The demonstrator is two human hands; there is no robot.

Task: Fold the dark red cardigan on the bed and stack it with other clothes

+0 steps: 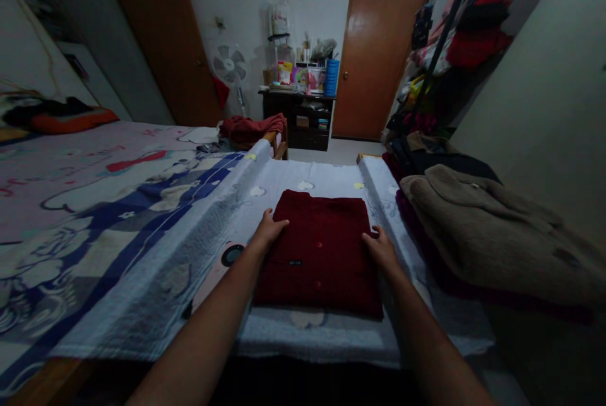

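Observation:
A dark red garment, folded into a rough rectangle with two buttons and a small dark label showing, lies flat on a light blue patterned cloth. At its left edge is my left hand, thumb spread from the fingers and the thumb tip over the fabric. My right hand touches the opposite edge, its thumb and forefinger apart. Some of the fingers on both hands are hidden. Beside my left forearm, partly covered by it, lies a pale pink object with a dark round part.
A pile of folded clothes with a brown fleecy garment on top stands at the right. To the left is a bed with a patterned cover. Farther back are a red cloth, a fan and a dark cabinet.

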